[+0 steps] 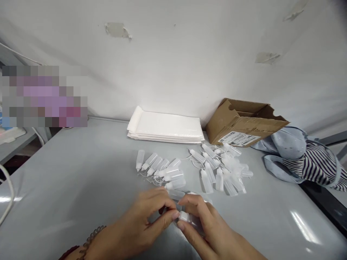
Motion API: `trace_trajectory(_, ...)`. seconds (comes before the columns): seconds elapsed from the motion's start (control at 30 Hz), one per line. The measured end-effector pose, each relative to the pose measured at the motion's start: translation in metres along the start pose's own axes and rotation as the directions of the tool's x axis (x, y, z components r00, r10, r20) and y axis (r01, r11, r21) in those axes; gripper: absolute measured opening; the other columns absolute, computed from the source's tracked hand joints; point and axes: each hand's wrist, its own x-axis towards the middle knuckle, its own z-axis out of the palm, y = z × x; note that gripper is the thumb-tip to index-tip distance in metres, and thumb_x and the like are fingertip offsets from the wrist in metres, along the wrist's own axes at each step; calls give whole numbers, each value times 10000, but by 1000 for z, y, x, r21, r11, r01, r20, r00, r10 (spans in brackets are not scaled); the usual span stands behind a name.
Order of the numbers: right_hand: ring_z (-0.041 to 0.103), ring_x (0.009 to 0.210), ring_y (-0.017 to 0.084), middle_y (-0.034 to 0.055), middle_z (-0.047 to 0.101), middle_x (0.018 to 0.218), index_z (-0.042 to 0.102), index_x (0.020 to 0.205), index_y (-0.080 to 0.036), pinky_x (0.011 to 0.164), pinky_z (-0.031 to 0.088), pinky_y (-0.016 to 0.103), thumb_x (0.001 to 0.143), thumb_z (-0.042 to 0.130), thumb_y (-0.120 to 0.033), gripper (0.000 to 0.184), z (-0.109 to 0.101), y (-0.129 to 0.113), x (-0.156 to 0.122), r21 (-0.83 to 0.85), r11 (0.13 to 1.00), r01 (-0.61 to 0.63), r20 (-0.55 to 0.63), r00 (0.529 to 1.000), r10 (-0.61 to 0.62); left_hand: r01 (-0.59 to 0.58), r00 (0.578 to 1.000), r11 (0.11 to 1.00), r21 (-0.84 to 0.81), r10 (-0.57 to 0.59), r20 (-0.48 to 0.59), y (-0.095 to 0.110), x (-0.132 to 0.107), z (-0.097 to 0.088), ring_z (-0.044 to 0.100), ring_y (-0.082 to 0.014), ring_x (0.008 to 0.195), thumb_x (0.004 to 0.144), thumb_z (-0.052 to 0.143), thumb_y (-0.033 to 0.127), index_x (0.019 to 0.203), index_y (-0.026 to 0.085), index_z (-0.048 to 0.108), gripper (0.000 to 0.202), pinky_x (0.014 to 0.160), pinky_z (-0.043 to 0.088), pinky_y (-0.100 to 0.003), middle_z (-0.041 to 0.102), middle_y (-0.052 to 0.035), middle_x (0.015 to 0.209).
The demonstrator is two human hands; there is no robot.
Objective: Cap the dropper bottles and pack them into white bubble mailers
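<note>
My left hand and my right hand meet near the front edge of the grey table, both pinched on one small translucent plastic dropper bottle. The right hand's fingers wrap the bottle's body; the left thumb and fingers pinch at its capped end. Just beyond my hands lies a neat row of several like bottles. To the right of it is a loose heap of more bottles.
A stack of white padded envelopes lies against the wall. A torn cardboard box rests on its side at the right, with blue and striped cloth beside it. A white cable hangs at the left edge.
</note>
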Motion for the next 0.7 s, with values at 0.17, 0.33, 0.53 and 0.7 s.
trace_trajectory(0.17, 650, 667, 180, 29, 695, 895, 379, 1220, -208, 623, 495, 296, 958, 411, -345, 298, -9, -1, 6, -131, 990, 47, -59, 997, -55, 50, 998, 999, 15, -50, -47, -1, 0, -14, 502, -95, 602, 901, 500, 220, 701, 178, 585, 222, 579, 389, -189, 545, 32, 641)
trace_trajectory(0.33, 673, 670, 201, 35, 695, 830, 492, 1111, -205, 570, 455, 285, 1005, 306, -301, 235, -25, 9, 11, -360, 932, -35, -40, 999, 22, 327, 891, 942, 75, -281, -358, -6, 3, -38, 474, -110, 540, 924, 447, 396, 673, 188, 562, 346, 440, 310, -187, 541, 32, 595)
trace_trajectory(0.53, 669, 617, 238, 43, 684, 717, 527, 1074, -170, 514, 383, 277, 960, 399, -221, 180, -39, 21, 6, -551, 824, -134, -40, 990, 134, 475, 829, 836, 275, -320, -458, -23, 10, -46, 455, -112, 502, 919, 431, 459, 712, 187, 584, 374, 490, 346, -215, 556, 42, 573)
trace_trajectory(0.7, 652, 679, 258, 54, 657, 691, 579, 1074, -171, 564, 397, 293, 938, 474, -270, 198, -46, 21, 2, -555, 802, -219, 17, 961, 274, 475, 877, 741, 475, -351, -328, -33, 9, -51, 516, -166, 596, 921, 409, 442, 754, 187, 611, 365, 550, 379, -271, 608, -2, 666)
